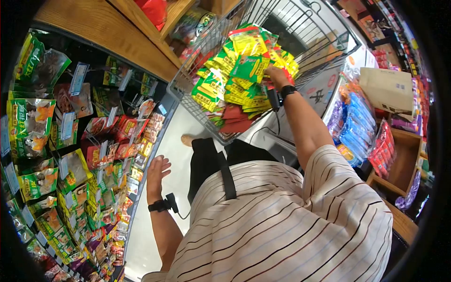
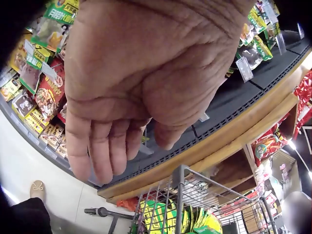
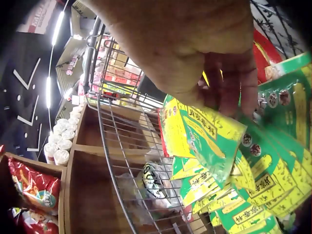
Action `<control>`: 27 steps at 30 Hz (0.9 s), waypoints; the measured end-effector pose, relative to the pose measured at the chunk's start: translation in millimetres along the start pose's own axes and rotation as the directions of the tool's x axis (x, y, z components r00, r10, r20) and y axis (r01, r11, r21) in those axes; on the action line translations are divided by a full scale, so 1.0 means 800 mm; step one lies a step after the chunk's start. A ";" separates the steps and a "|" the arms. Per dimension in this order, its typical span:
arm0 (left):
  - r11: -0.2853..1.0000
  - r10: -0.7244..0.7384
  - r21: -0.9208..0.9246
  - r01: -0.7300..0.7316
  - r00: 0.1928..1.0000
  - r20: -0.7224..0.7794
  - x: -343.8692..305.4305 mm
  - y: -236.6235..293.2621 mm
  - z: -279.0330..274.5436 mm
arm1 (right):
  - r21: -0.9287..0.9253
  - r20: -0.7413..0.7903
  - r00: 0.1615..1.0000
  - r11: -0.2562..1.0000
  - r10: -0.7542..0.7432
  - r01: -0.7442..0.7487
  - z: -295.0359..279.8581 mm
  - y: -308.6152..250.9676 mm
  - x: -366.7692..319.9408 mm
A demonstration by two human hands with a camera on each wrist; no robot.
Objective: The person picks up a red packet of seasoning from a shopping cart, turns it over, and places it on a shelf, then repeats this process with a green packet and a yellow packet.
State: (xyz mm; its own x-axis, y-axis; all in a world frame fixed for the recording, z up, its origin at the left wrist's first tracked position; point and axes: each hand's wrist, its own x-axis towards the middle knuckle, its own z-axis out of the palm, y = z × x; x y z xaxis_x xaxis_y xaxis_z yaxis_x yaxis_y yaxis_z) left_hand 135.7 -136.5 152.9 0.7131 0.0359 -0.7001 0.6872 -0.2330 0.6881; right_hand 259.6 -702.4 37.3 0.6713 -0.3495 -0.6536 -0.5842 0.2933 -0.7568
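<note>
A wire shopping cart (image 1: 176,89) holds a heap of green and yellow seasoning packets (image 1: 213,87). Over the heap, my right hand (image 1: 279,76) pinches the edge of one green and yellow seasoning packet (image 3: 207,134), which lies above the others. The curled fingers (image 3: 226,85) cover part of its top. My left hand (image 1: 157,173) is held out in the air beside the hanging shelf display, its fingers extended and the palm bare. In the left wrist view, that hand (image 2: 146,83) fills the upper middle, with the cart below.
To the left, a rack (image 1: 70,155) carries many hanging food packets and price tags. A wooden shelf edge (image 1: 117,35) runs along the back left. On the right are blue packs (image 1: 354,124), a cardboard box (image 1: 387,89) and a wooden bin (image 1: 404,160).
</note>
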 end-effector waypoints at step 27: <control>0.999 -0.036 0.006 0.036 0.999 -0.023 -0.011 -0.001 0.005 | -0.102 -0.133 0.990 0.993 0.050 -0.064 -0.007 0.027 0.016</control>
State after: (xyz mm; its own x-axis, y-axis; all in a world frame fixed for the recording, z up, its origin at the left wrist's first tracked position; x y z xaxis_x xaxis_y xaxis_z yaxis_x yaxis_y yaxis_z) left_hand 128.3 -140.6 157.9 0.6909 0.0661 -0.7199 0.7116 -0.2376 0.6612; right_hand 253.1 -705.4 12.3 0.5742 -0.4497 -0.6842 -0.6695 0.2230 -0.7085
